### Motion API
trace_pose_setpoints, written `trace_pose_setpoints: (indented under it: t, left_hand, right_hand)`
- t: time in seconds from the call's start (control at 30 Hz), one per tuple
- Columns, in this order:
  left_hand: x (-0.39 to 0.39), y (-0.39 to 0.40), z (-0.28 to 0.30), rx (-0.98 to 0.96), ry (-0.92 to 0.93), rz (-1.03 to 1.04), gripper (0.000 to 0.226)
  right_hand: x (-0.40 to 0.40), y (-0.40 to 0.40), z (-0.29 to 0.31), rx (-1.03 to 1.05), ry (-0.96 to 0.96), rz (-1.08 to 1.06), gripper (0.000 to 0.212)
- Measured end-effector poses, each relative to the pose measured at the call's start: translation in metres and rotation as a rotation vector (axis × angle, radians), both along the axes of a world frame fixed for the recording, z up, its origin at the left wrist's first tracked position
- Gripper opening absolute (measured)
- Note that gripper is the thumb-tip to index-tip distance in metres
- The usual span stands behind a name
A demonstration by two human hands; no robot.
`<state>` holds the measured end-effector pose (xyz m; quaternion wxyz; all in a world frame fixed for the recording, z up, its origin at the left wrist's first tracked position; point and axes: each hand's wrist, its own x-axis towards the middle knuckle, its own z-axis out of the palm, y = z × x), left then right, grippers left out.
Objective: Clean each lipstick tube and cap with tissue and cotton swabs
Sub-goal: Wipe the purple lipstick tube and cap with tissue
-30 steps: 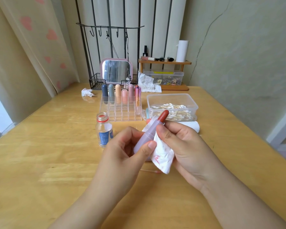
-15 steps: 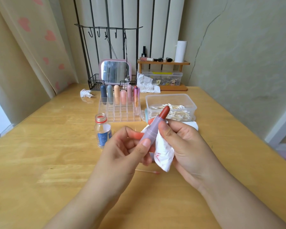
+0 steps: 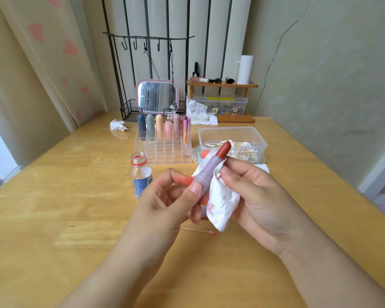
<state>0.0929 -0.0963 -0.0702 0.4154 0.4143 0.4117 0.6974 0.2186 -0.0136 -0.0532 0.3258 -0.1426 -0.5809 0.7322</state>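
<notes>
L hand (image 3: 165,196) pinches lower end of lilac lipstick tube (image 3: 206,174), held tilted above table (image 3: 53,207) w/ red bullet up, while R hand (image 3: 251,192) curls fingers round stained tissue (image 3: 221,203), thumb pressing it vs tube's side.

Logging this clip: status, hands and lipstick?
Left hand grips lipstick tube. Right hand pinches stained tissue against it. Bullet exposed. Nothing blocking.
</notes>
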Motion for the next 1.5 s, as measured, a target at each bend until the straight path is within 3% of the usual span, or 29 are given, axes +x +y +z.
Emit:
trace_pose_setpoints:
  t: [0.13, 0.3, 0.47, 0.6, 0.73, 0.97, 1.17, 1.3, 1.43, 1.5]
  left_hand:
    - [0.000, 0.000, -0.002, 0.034, 0.096, 0.036, 0.017]
    - [0.001, 0.000, -0.003, 0.053, 0.164, 0.076, 0.016]
    - [0.002, 0.002, -0.005, 0.005, 0.131, 0.084, 0.023]
    - [0.003, 0.001, -0.002, -0.051, -0.036, -0.076, 0.032]
    - [0.003, 0.001, -0.002, -0.024, -0.013, -0.052, 0.017]
    - [0.007, 0.003, -0.005, 0.032, 0.117, 0.145, 0.019]
    - [0.005, 0.003, -0.007, -0.056, 0.045, -0.019, 0.022]
    - [0.004, 0.003, -0.005, 0.046, 0.155, 0.154, 0.021]
    - [0.002, 0.002, -0.010, 0.085, 0.479, 0.375, 0.020]
    - [0.004, 0.001, -0.009, 0.088, 0.522, 0.377, 0.020]
  right_hand:
    - [-0.002, 0.001, -0.003, -0.028, -0.035, -0.115, 0.041]
    - [0.000, -0.001, -0.001, 0.039, -0.036, -0.107, 0.042]
    - [-0.003, -0.004, -0.004, 0.057, -0.015, -0.148, 0.033]
    - [0.000, -0.003, 0.002, 0.053, 0.034, -0.120, 0.037]
    - [0.001, -0.005, 0.002, 0.041, 0.092, -0.071, 0.031]
    - [-0.003, -0.003, -0.006, 0.132, 0.016, -0.233, 0.020]
    - [-0.002, -0.003, -0.003, 0.127, 0.055, -0.236, 0.019]
    - [-0.005, -0.001, -0.007, 0.108, 0.037, -0.250, 0.020]
    - [-0.008, -0.002, -0.011, 0.089, 0.017, -0.270, 0.017]
    - [-0.007, -0.002, -0.009, 0.091, 0.022, -0.265, 0.019]
